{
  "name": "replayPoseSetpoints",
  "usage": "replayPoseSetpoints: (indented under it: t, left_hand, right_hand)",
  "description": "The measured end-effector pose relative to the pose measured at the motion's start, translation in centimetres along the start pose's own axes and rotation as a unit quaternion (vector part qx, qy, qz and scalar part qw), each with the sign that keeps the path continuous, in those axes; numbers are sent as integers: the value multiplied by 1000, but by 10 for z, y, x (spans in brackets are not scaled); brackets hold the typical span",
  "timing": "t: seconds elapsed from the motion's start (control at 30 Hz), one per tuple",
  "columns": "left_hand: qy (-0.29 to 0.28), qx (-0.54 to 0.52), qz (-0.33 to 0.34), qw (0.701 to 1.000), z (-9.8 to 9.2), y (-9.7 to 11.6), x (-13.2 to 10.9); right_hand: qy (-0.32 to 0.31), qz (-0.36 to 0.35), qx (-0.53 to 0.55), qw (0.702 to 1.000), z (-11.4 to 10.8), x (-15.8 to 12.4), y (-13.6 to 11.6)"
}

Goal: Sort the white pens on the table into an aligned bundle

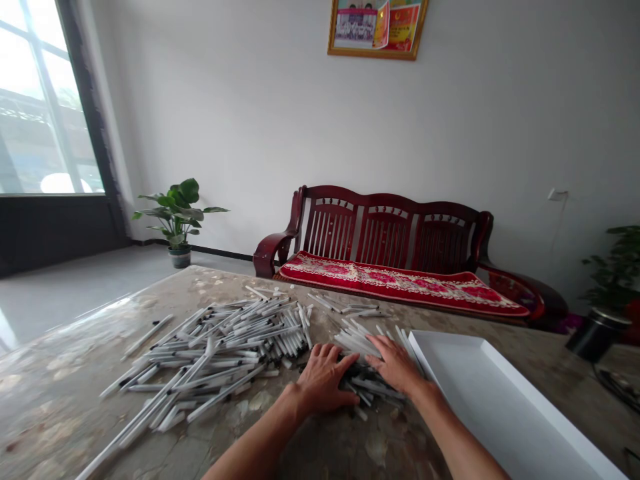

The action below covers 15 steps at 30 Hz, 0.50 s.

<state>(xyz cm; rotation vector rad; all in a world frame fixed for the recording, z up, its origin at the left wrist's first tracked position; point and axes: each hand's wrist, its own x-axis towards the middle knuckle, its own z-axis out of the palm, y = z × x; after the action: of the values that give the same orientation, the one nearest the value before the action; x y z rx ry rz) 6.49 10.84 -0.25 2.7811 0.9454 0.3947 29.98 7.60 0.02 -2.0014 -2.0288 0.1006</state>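
A large loose heap of thin white and translucent sticks (235, 340), several with dark ends, covers the left and middle of the stone-patterned table (65, 373). Right of that heap lies a smaller pile of similar sticks (373, 383). My left hand (327, 379) rests at the left side of the smaller pile, palm down, fingers spread. On the pile's right part lies my right hand (394, 363), its fingers apart and touching the sticks. Neither hand is closed round a stick. Beside my right forearm sits a shallow white tray (480, 360) with nothing visible inside.
Behind the table stands a dark red wooden bench (385, 227) with a red patterned cover (400, 280). A black cylindrical container (597, 333) and cables are at the right. One potted plant (179, 220) stands on the floor at left, another (617, 267) at right.
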Motion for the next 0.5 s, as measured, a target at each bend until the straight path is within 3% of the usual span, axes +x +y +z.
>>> replayPoseSetpoints:
  t: [0.27,0.5]
  left_hand:
    - [12,-17,-11,1000,6,13,-17]
    - [17,-17,-33,999,10,15,-19]
  right_hand:
    - [-88,-92,160,979,2,28,0]
    - [-148,-81,270,948,1,57,-21]
